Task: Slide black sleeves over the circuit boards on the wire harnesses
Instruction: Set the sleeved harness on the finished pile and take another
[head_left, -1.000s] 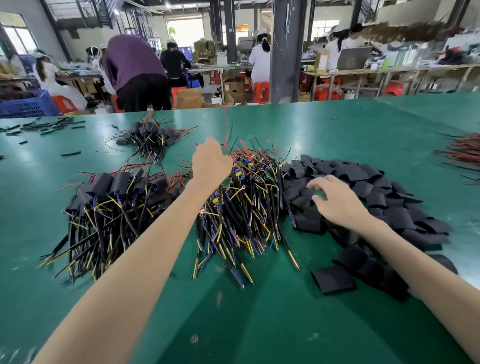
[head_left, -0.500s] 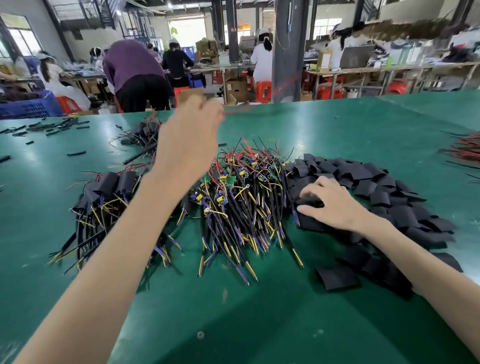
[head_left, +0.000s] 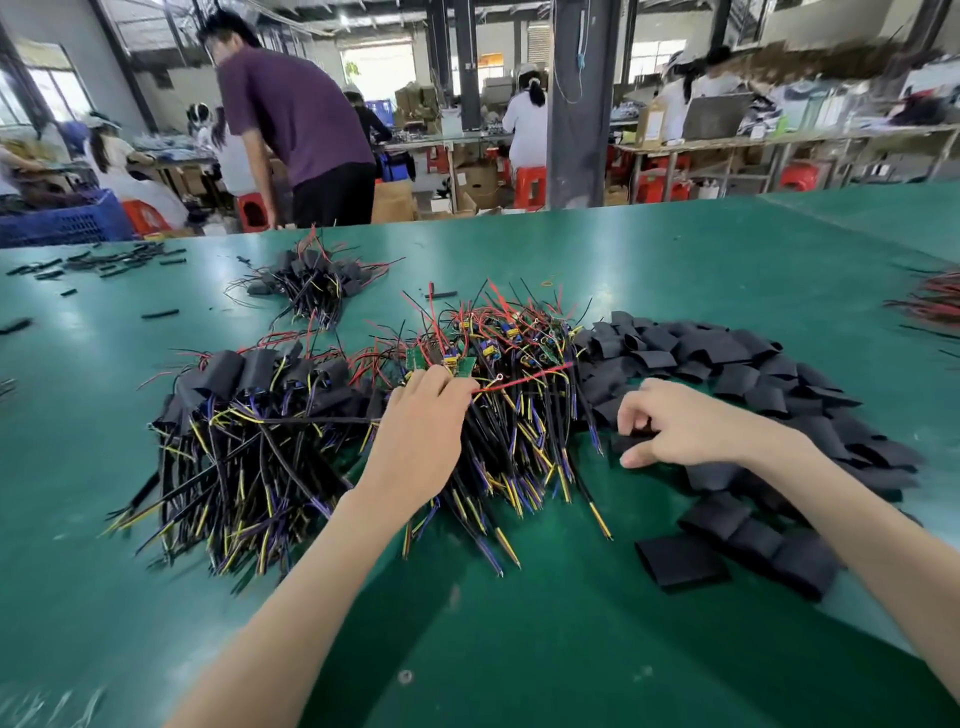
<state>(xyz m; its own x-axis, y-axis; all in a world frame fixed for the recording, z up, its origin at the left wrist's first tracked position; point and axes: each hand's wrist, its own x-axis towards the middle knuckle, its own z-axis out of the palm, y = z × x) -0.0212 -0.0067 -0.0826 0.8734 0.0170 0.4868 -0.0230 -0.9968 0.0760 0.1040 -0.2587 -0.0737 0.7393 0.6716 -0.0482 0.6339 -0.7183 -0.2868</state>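
Two hands in play, left hand (head_left: 421, 436) and right hand (head_left: 691, 423); four heaps of wires (head_left: 244, 431) (head_left: 519, 374) (head_left: 311, 280) (head_left: 930, 301), one heap of black sleeves (head_left: 727, 358).

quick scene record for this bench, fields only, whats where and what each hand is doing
surface: green table
left pile: sleeved harnesses
middle pile: bare harnesses, green boards showing
right pile: loose black sleeves
far pile: smaller sleeved bundle
left hand: fingers curled into middle pile, grip on a red-wire harness
right hand: pinches a sleeve at the pile's edge
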